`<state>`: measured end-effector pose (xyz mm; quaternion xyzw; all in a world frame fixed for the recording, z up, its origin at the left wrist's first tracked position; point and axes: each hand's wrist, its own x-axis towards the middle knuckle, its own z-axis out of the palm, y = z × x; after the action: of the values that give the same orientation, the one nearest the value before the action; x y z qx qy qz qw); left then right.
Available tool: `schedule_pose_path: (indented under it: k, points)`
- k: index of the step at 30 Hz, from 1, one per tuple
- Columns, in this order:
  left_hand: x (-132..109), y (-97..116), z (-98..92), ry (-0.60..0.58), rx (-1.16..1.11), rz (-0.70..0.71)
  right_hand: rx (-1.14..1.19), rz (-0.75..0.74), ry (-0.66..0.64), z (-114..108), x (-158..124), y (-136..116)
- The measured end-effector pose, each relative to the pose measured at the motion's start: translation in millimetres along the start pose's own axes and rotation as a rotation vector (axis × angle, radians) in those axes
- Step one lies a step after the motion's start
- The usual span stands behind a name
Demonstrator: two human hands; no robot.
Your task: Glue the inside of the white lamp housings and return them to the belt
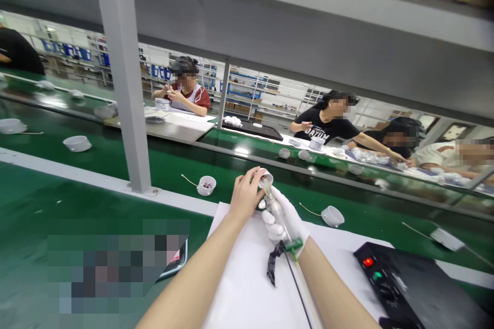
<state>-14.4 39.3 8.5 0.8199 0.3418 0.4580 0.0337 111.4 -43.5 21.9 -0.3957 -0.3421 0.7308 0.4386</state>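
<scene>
My bare left hand (244,194) grips a small white round housing (266,179), tilted so that its open side faces me; small dark and reddish parts show inside. In my white-gloved right hand (290,216) is a clear dispensing syringe (277,211), its tip at the housing's rim. Whether the tip touches the inside I cannot tell. A green adapter (294,244) caps the syringe's rear end, with a tube running down toward me. A strip of black tape (272,263) hangs from it. Both hands are above a white sheet (247,277).
Similar white housings with wires, such as one on the left (206,185) and one on the right (332,216), sit on the green belt (165,167). A black control box (417,288) with a red lit switch stands right. A grey post (123,72) rises left. Co-workers sit opposite.
</scene>
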Motion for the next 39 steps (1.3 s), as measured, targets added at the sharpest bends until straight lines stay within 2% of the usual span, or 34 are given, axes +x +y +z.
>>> schedule_pose_path:
  k: [8,16,20,23,26,28,31,34,36,39]
  points:
    - [0.2,1.0,-1.8,-0.053,-0.011,-0.022,0.009,-0.009,-0.002,-1.6,-0.1,-1.0]
    - [1.8,-1.5,0.7,-0.192,0.053,-0.163,0.023,-0.04,0.029,-3.9,-1.1,-0.4]
    - [-7.0,-2.9,7.8,-0.321,0.168,-0.27,0.047,-0.057,0.028,-2.8,-0.9,0.5]
    - [-10.2,-0.2,3.5,-0.418,0.277,-0.319,0.087,-0.076,-0.005,-1.2,-1.3,1.0]
    - [2.2,-5.0,-19.5,-0.513,0.37,-0.282,0.146,-0.107,-0.041,-1.7,-0.9,3.5]
    - [18.2,-18.8,-47.5,-0.569,0.428,-0.248,0.197,-0.138,-0.053,-2.5,0.2,6.3]
    - [39.1,-55.4,-101.9,-0.611,0.539,-0.29,0.285,-0.152,-0.029,-2.9,2.4,10.6]
    - [40.7,-94.5,-149.5,-0.67,0.653,-0.448,0.311,-0.101,-0.008,-1.9,4.1,12.7]
    - [32.0,-111.8,-166.6,-0.713,0.69,-0.516,0.306,-0.085,-0.013,-0.8,4.4,12.7]
    - [17.3,-120.4,-170.8,-0.727,0.699,-0.527,0.313,-0.1,0.008,1.0,3.7,11.8]
